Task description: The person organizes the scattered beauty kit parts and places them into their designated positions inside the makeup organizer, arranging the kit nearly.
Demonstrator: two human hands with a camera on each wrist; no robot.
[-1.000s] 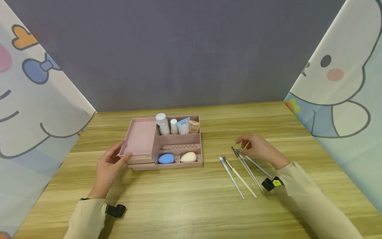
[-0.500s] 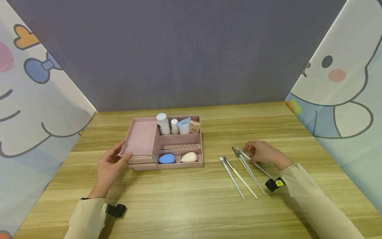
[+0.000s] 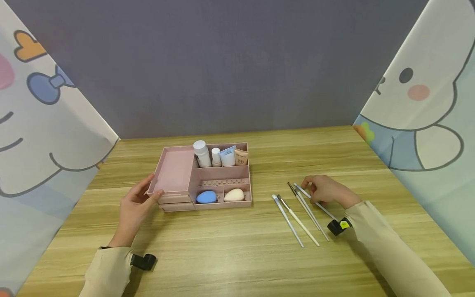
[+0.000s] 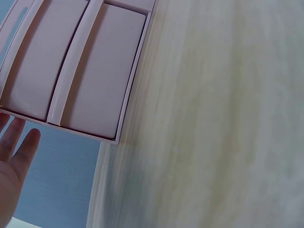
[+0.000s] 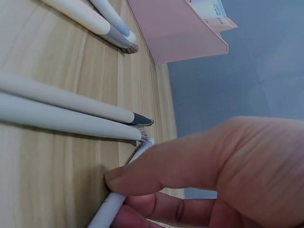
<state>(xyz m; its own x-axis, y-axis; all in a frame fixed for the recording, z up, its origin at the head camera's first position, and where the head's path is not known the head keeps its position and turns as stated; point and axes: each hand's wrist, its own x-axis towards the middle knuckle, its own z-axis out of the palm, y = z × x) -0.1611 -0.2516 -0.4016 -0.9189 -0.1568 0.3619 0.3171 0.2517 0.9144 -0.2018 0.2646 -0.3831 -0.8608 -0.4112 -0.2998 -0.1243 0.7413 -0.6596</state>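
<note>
On the table stands a pink makeup organizer (image 3: pixel 174 169) with a shallow top tray, drawers below it and open compartments on its right. My left hand (image 3: pixel 135 206) holds its front left corner, thumb at the front edge and fingers along the side; the left wrist view shows fingertips (image 4: pixel 29 140) against the side by the drawer fronts (image 4: pixel 99 76). My right hand (image 3: pixel 330 190) pinches a slim white makeup brush (image 5: pixel 111 206) between thumb and fingers, and the brush still lies low at the table. Several other makeup brushes (image 3: pixel 298 220) lie loosely side by side to its left.
Within the organizer stand a white bottle (image 3: pixel 202 154), a smaller white-capped bottle (image 3: pixel 216 157), a blue tube (image 3: pixel 228 156) and a beige tube (image 3: pixel 241 157). A blue sponge (image 3: pixel 206 197) and a cream sponge (image 3: pixel 234 195) sit in front. A grey panel (image 3: pixel 237 70) rises behind.
My right hand has shifted slightly right and down onto the rightmost brush, its fingers now closed on the handle. The left hand and the organizer have stayed in place.
</note>
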